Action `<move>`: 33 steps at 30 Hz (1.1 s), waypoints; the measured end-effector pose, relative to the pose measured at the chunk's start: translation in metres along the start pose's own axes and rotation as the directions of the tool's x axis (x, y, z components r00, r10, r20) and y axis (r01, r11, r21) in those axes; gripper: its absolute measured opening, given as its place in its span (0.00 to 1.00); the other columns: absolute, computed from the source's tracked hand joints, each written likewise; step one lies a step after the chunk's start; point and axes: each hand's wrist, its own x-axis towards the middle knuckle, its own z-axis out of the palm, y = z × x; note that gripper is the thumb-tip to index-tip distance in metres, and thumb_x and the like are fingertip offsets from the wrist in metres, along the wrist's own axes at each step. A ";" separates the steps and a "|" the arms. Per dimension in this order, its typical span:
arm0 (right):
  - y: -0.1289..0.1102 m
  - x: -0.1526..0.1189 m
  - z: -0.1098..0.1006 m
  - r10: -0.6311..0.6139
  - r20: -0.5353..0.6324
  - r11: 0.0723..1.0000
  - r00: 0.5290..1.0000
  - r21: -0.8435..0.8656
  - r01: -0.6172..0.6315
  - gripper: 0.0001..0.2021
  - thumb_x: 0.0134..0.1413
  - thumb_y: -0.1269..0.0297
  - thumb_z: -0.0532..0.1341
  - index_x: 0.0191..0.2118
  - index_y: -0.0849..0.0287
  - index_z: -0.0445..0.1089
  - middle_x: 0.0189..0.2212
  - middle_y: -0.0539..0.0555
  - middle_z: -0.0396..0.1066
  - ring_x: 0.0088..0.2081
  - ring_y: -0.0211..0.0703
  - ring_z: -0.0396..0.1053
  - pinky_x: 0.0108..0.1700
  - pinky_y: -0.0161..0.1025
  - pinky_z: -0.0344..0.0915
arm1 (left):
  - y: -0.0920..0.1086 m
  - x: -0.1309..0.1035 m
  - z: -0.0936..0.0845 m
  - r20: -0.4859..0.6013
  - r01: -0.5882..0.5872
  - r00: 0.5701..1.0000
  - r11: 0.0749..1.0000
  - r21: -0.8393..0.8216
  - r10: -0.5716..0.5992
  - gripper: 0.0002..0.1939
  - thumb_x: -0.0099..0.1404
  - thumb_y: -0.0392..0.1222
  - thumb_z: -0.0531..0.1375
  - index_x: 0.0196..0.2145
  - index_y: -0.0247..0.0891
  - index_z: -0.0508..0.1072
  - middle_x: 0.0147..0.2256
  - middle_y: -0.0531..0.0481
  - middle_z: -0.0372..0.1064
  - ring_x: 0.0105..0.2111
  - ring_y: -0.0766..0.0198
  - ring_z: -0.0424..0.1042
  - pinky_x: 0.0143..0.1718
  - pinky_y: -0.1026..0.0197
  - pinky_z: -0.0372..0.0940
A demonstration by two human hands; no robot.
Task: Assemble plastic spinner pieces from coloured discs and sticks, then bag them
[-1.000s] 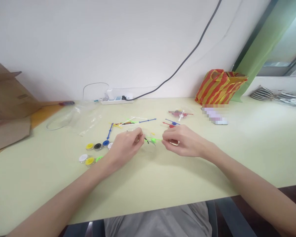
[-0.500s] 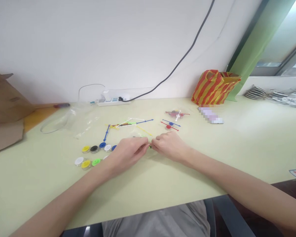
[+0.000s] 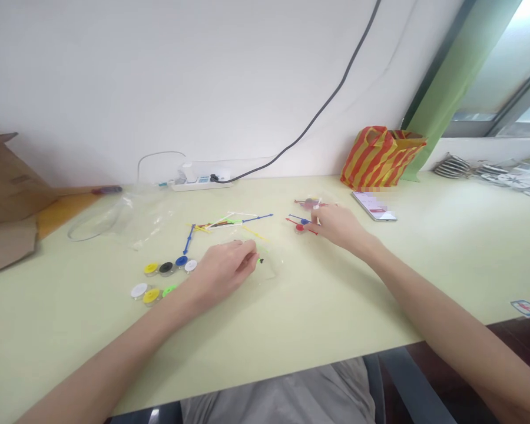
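Note:
In the head view, my left hand (image 3: 229,262) is closed on a small clear plastic bag (image 3: 268,270), with a small black and green bit showing beside the fingertips. My right hand (image 3: 342,227) has its fingers bent together at a blue arrow spinner (image 3: 304,222) and a red arrow spinner (image 3: 300,228), covering their right ends. Whether it grips one of them is hidden. Behind its fingertips lies a red spinner in clear wrapping (image 3: 308,204). Left of my left hand stand round discs with clear bases, among them a yellow disc (image 3: 151,268) and a black disc (image 3: 166,268).
Loose coloured arrows, including a blue arrow (image 3: 189,239), lie beyond my left hand. A power strip (image 3: 201,184) sits by the wall, with a large clear bag (image 3: 145,215) in front. A phone (image 3: 374,206) and a striped bag (image 3: 375,159) are at the right; a cardboard box (image 3: 9,200) is left.
My right hand has left my left hand and moved right and away to the red and blue spinners. My left hand has stayed nearly in place, with the clear bag now more visible.

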 end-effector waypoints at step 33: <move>-0.051 -0.039 -0.003 -0.595 -0.303 0.757 0.744 0.099 0.646 0.19 0.72 0.64 0.48 0.27 0.58 0.63 0.20 0.48 0.64 0.22 0.35 0.54 0.29 0.39 0.43 | -0.006 0.002 0.000 -0.216 0.152 0.958 0.972 -0.180 -0.190 0.14 0.73 0.45 0.50 0.29 0.42 0.55 0.21 0.58 0.53 0.22 0.66 0.51 0.27 0.61 0.48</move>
